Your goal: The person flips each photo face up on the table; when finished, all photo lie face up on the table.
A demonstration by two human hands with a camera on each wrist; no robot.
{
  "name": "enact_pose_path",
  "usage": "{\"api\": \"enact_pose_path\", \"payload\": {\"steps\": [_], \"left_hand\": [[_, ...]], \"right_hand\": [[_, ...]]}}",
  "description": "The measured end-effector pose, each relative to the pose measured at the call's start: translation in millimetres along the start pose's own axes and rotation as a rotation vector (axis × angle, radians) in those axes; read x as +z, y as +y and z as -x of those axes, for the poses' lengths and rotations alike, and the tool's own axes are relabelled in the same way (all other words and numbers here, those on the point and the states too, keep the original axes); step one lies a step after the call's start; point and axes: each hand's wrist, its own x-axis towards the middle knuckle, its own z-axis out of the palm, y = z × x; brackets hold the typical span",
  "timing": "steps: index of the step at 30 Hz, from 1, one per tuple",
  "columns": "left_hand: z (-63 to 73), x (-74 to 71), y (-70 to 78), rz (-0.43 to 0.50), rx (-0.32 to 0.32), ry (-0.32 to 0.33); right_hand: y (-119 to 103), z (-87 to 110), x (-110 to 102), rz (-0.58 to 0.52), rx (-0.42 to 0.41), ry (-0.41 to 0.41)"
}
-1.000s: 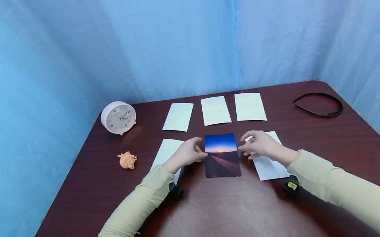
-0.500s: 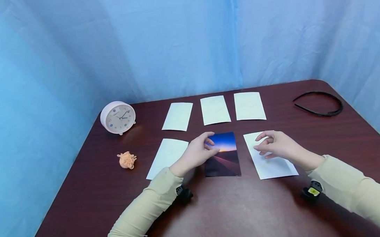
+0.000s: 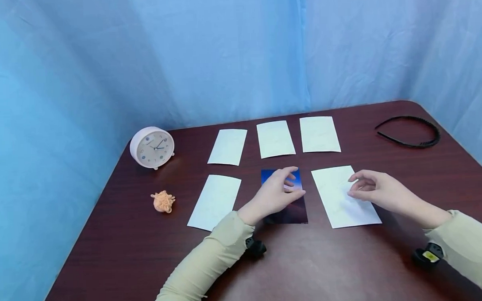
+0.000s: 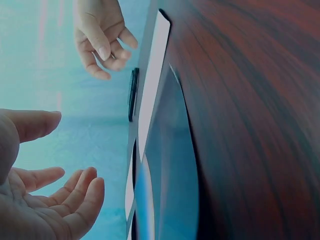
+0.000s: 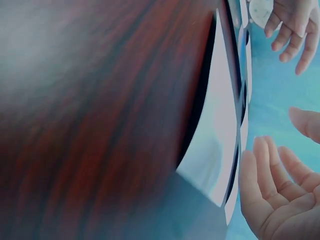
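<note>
My left hand [image 3: 275, 194] hovers over the sunset photo card [image 3: 287, 214], covering its middle and upper left, with relaxed fingers that hold nothing. In the left wrist view a gap shows between those fingers and the card [image 4: 172, 165]. My right hand [image 3: 382, 190] is held above the right part of a white card [image 3: 338, 204], fingers loosely bent and nothing in them. The right wrist view shows that card [image 5: 212, 130] lying on the table below the hand. To the left lies another white card [image 3: 216, 202].
Along the back lie three more white cards, the left one [image 3: 227, 146], the middle one [image 3: 276, 139] and the right one [image 3: 320, 134]. A round alarm clock [image 3: 152, 148] and an orange yarn bundle [image 3: 163, 202] are at left. A black headband [image 3: 409, 131] lies at far right.
My left hand has moved right, from the sunset photo card's left edge to over it. The right hand has moved right, away from that card and across the white card. The cards stay put.
</note>
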Motion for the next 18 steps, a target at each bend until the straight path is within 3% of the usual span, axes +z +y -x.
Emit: {"api": "enact_pose_path", "payload": {"steps": [6,11,18], "left_hand": [[-10.1,15.5,13.6,-0.037,0.034,-0.059],[-15.3,26.8,21.1,-0.169,0.069,-0.085],[-22.4,40.9,29.6,-0.349,0.089,-0.156]], "right_hand": [[12.1,8.6,-1.5,0.066,-0.024,0.045],[17.5,14.1,-7.9,0.124,-0.042,0.054],[26.3,11.0,-11.4,0.223,-0.082,-0.008]]}}
